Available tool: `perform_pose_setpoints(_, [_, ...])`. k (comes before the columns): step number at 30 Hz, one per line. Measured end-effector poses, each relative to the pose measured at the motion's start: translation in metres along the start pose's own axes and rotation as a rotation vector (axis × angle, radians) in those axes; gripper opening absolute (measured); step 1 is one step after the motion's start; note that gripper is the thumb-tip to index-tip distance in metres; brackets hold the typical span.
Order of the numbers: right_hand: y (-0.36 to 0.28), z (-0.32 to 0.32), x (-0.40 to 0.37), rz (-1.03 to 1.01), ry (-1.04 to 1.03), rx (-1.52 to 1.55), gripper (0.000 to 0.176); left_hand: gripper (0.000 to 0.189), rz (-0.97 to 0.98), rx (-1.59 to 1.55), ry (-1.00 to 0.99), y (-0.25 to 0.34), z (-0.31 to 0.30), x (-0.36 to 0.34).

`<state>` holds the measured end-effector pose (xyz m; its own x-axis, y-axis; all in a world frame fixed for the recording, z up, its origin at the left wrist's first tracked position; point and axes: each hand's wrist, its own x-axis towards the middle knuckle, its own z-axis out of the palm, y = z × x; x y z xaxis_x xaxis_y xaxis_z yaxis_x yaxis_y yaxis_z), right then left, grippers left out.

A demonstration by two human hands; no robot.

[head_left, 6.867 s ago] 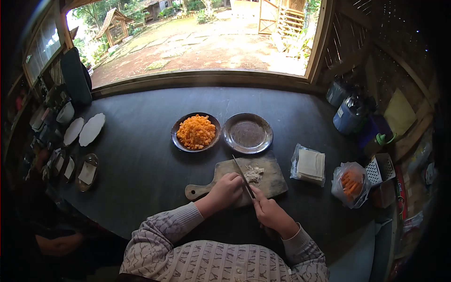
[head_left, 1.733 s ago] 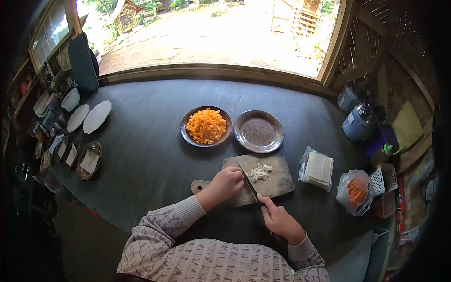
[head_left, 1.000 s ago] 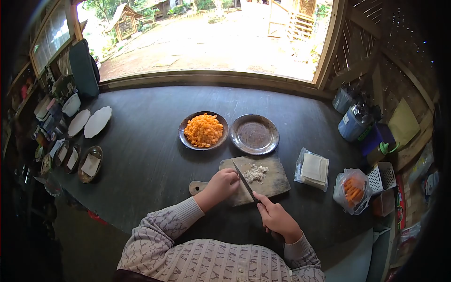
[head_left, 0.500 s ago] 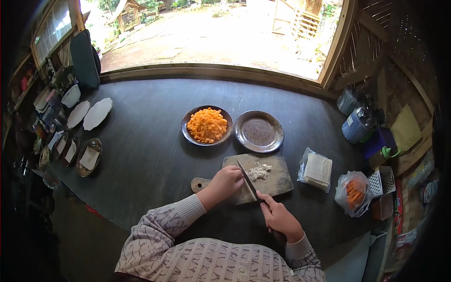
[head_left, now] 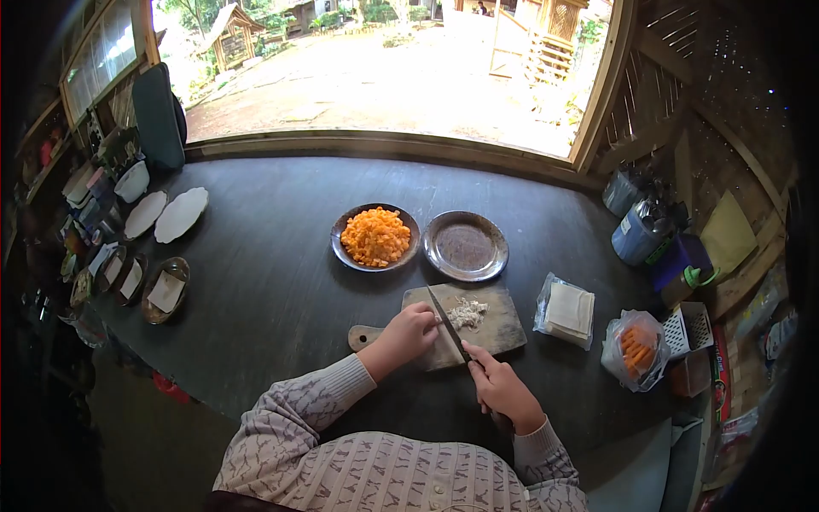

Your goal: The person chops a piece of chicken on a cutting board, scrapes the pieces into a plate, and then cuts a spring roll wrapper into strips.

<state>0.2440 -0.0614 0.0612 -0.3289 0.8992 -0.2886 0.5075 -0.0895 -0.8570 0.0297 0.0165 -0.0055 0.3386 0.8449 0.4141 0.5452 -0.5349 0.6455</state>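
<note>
My right hand (head_left: 505, 391) is closed around the handle of a dark-bladed knife (head_left: 447, 321). The blade slants up and left across a wooden cutting board (head_left: 503, 334). My left hand (head_left: 408, 333) rests at the board's left side, fingers curled together close against the blade. What those fingers press on is mostly hidden; a pale bit shows at their tips. Right of the blade lies a small heap of whitish shreds (head_left: 468, 314). Beyond the board stand a plate of diced orange food (head_left: 375, 237), which looks like carrot, and a brown plate (head_left: 465, 247) with nothing on it.
To the right lie a pack of pale square sheets (head_left: 568, 309) and a plastic bag of orange sticks (head_left: 637, 350). A white basket (head_left: 689, 329) and a blue container (head_left: 638, 235) stand farther right. White dishes (head_left: 181, 215) and small brown bowls (head_left: 166, 290) are at left.
The view has shifted slightly, so the table's things appear a little lower and to the left. Both hands stay at the board, and the knife is at nearly the same slant.
</note>
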Motion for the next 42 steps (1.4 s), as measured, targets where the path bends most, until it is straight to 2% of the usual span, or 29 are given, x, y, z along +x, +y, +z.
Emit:
perform_pose_setpoints(5, [-0.005,-0.001,-0.008,-0.014,-0.025,-0.002,0.043,0.011,0.051,0.021,0.056,-0.004,0.002,-0.002])
perform_pose_setpoints(7, [-0.009,-0.001,-0.009,0.025,-0.034,-0.017,0.043,0.011,0.004,-0.009,0.029,-0.004,0.002,-0.001])
perform_pose_setpoints(19, [-0.004,-0.004,-0.005,0.035,-0.062,0.038,0.042,0.013,0.046,0.088,-0.016,-0.006,0.004,0.001])
perform_pose_setpoints(29, [0.004,0.014,0.013,0.003,0.014,0.034,0.039,0.012,0.037,0.091,-0.064,-0.004,-0.002,0.004])
perform_pose_setpoints(42, [0.002,0.006,0.003,-0.035,0.017,0.042,0.04,0.011,0.062,0.039,0.018,0.003,-0.005,0.002])
